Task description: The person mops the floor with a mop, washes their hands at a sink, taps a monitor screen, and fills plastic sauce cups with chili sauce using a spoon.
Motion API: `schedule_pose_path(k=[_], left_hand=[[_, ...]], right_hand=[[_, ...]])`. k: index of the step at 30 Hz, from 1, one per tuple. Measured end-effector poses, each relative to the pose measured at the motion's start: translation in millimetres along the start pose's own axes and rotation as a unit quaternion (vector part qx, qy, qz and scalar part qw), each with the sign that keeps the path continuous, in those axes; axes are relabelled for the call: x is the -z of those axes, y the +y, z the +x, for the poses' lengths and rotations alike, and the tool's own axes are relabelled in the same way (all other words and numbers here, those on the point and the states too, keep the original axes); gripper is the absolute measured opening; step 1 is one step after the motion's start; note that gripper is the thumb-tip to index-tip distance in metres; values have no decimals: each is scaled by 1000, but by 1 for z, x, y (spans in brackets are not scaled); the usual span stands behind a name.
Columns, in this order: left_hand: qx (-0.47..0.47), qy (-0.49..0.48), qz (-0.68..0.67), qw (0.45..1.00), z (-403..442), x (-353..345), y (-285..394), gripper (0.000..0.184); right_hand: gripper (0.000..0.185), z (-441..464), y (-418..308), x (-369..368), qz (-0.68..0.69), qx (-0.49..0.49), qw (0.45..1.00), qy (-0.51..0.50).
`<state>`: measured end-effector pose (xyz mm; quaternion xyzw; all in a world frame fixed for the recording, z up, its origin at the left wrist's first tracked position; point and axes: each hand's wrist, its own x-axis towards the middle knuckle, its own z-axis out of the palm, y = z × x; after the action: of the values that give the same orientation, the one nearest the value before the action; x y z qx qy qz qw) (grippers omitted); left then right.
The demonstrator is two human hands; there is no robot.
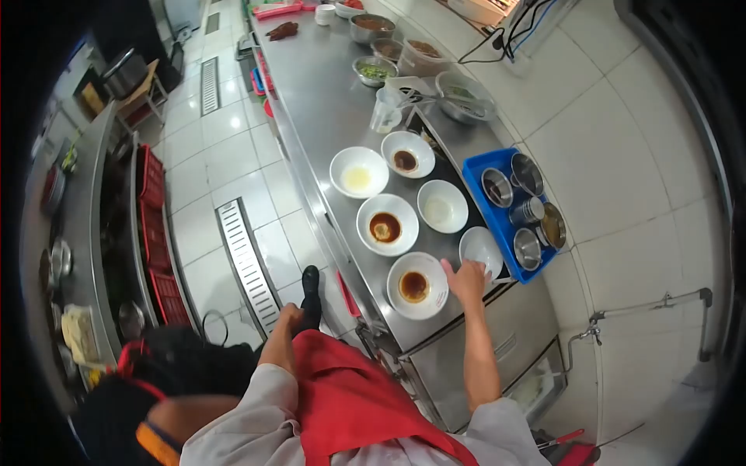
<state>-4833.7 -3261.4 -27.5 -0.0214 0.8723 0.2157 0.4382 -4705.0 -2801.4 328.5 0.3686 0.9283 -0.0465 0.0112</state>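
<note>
My right hand (468, 284) reaches to the near edge of a white bowl (478, 247), fingers at its rim and thumb to the left; the fingertips are partly hidden. Just left stands a white bowl of dark sauce (413, 287). Farther off are two more bowls with dark sauce, one nearer (386, 227) and one farther (406, 158). A bowl with pale yellowish contents (357, 175) and another with pale contents (440, 208) stand among them. My left hand (289, 318) hangs beside the red apron (350, 396), fingers curled, with nothing visible in them.
A blue tray (468, 175) with several metal cups lies along the wall. Metal bowls of ingredients (374, 71) and a clear plastic jug (386, 109) stand farther up the steel counter (311, 85). Red crates (155, 225) line the left side. A person in black (186, 365) is close at left.
</note>
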Motion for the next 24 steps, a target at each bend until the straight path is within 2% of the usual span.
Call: schedule_pose_path(k=[3, 6, 8, 9, 11, 12, 13, 14, 15, 17, 19, 21, 23, 24], left_hand=[[-70, -1, 36, 997, 52, 64, -15, 33], [-16, -55, -33, 998, 58, 137, 2, 30], [-49, -36, -41, 997, 83, 169, -8, 34], [-63, -23, -50, 996, 91, 191, -6, 36], [-5, -61, -66, 996, 102, 236, 5, 35], [-31, -41, -32, 998, 117, 255, 1, 37], [11, -55, -17, 998, 123, 283, 10, 39], [-41, -14, 1, 999, 132, 306, 11, 41], [-34, -35, 10, 999, 156, 325, 8, 41], [-55, -2, -4, 998, 188, 363, 17, 38], [-65, 16, 6, 998, 213, 409, 37, 41], [-69, 26, -21, 997, 247, 450, 48, 43], [-73, -29, -73, 994, 277, 498, 62, 44], [-108, 0, -49, 993, 312, 508, 52, 44]], right_hand=[[67, 0, -19, 4, 14, -36, 999, -13], [60, 3, -49, 21, 31, -99, 992, -73], [52, 13, -80, 39, 15, -163, 980, -116], [51, 15, -90, 37, 15, -185, 980, -71], [49, 31, -104, 26, 25, -189, 982, 12], [47, 41, -112, 20, 34, -178, 982, 47], [46, 56, -123, 9, 55, -146, 985, 69], [45, 74, -142, -1, 56, -125, 987, 83], [44, 90, -159, -8, 56, -105, 988, 96], [42, 116, -184, -22, 8, -90, 993, 82], [40, 136, -205, -18, -62, -123, 989, 60], [37, 161, -244, 9, -50, -264, 963, 15], [35, 188, -262, 15, -87, -293, 945, 115], [34, 206, -293, 36, -88, -275, 945, 153]])
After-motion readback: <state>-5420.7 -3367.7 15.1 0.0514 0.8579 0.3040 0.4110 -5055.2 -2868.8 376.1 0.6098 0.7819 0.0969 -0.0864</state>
